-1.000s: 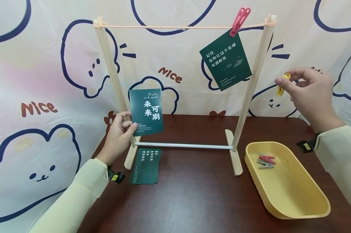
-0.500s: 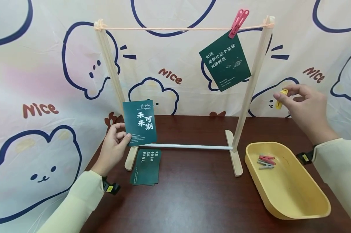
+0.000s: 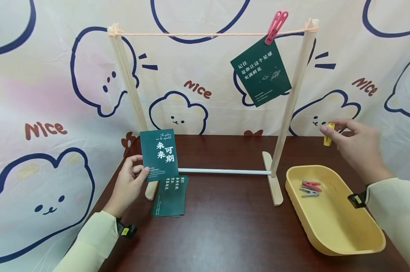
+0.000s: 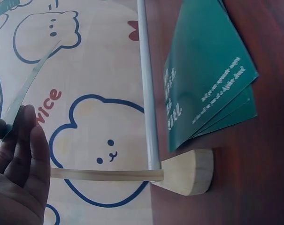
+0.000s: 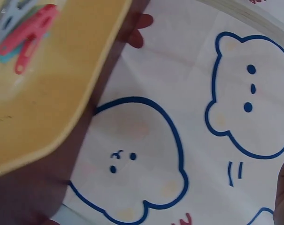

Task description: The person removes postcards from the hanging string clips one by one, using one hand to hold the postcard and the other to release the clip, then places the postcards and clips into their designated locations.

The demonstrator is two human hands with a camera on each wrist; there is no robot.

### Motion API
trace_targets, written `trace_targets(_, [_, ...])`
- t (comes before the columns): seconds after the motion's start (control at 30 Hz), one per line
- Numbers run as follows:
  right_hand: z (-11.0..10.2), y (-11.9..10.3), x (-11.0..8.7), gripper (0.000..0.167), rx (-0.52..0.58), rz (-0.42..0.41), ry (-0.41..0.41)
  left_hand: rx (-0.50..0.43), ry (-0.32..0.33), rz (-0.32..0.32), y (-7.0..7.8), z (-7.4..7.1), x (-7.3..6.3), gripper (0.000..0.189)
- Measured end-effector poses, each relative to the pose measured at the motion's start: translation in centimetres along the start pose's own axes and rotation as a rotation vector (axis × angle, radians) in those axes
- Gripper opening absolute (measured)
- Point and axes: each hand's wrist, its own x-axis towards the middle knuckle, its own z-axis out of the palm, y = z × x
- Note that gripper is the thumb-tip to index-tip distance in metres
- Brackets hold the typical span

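Note:
My left hand (image 3: 128, 185) pinches a green card (image 3: 158, 155) with white lettering by its lower left edge, in front of the rack's left post. In the left wrist view the card (image 4: 26, 84) shows nearly edge-on between thumb and fingers. My right hand (image 3: 359, 147) pinches a yellow clothespin (image 3: 328, 135) between thumb and forefinger, above the far end of the yellow tray. Another green card (image 3: 262, 71) hangs tilted from the string (image 3: 191, 34), held at its top corner by a pink clothespin (image 3: 276, 28). Only an edge of the right hand shows in its wrist view.
A wooden rack with two posts (image 3: 290, 105) and a white crossbar (image 3: 225, 171) stands on the dark table (image 3: 218, 234). Several green cards (image 3: 170, 198) lie stacked by its left foot. The yellow tray (image 3: 327, 241) at right holds several clothespins (image 3: 310, 188). A patterned cloth (image 3: 205, 113) hangs behind.
Both hands have come down: the left with its green card, also slightly leftward, now overlapping the stack in view; the right with its yellow clothespin, toward the tray. The hanging card stays on the string.

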Motion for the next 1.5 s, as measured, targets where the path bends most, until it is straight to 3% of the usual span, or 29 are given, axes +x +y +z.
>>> trace_targets(0.37, [1.0,2.1,-1.5,0.048,0.004,0.049,-0.02,0.042,-0.024,-0.036,-0.7,0.5,-1.3,0.043])
trace_targets(0.77, [1.9,3.7,-2.1,0.055,0.012,0.103,-0.059,0.055,-0.058,-0.118,-1.2,0.8,-2.2,0.044])
trace_targets(1.2, [2.9,5.1,-3.1,0.051,0.007,0.092,-0.04,0.056,-0.119,-0.198,-1.4,1.2,-2.7,0.044])
trace_targets(1.5, [3.1,5.8,-3.4,0.059,-0.023,0.13,-0.098,0.129,-0.154,-0.215,-1.9,1.4,-2.8,0.042])
